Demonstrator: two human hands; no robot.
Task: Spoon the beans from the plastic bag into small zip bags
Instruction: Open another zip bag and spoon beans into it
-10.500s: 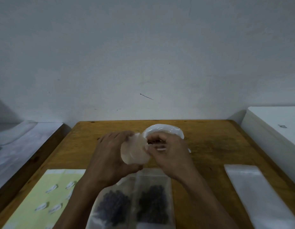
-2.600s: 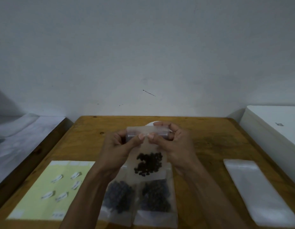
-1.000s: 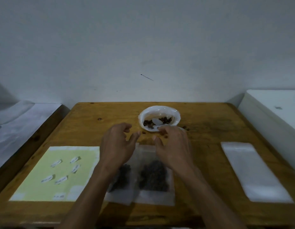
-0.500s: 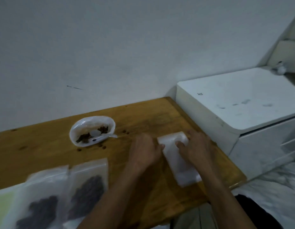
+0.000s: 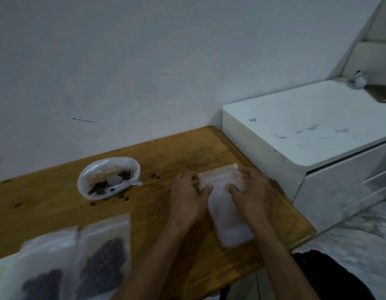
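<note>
A stack of empty small zip bags (image 5: 225, 210) lies on the right end of the wooden table (image 5: 58, 208). My left hand (image 5: 188, 199) holds its upper left edge, thumb on top. My right hand (image 5: 251, 191) holds the upper right edge the same way. The white plastic bag (image 5: 88, 178), rolled open like a bowl, sits further left with brown beans (image 5: 101, 185) and a white spoon (image 5: 117, 184) inside. Two filled zip bags (image 5: 102, 254) lie at the near left.
Loose beans (image 5: 155, 176) lie scattered on the wood around the plastic bag. A white cabinet (image 5: 296, 131) stands against the table's right side. The table's right corner (image 5: 306, 232) is close to the stack. A wall runs behind the table.
The filled bag that both hands held was laid down beside the other one. The view swung right, and both hands moved to the stack of empty zip bags and took hold of its top end.
</note>
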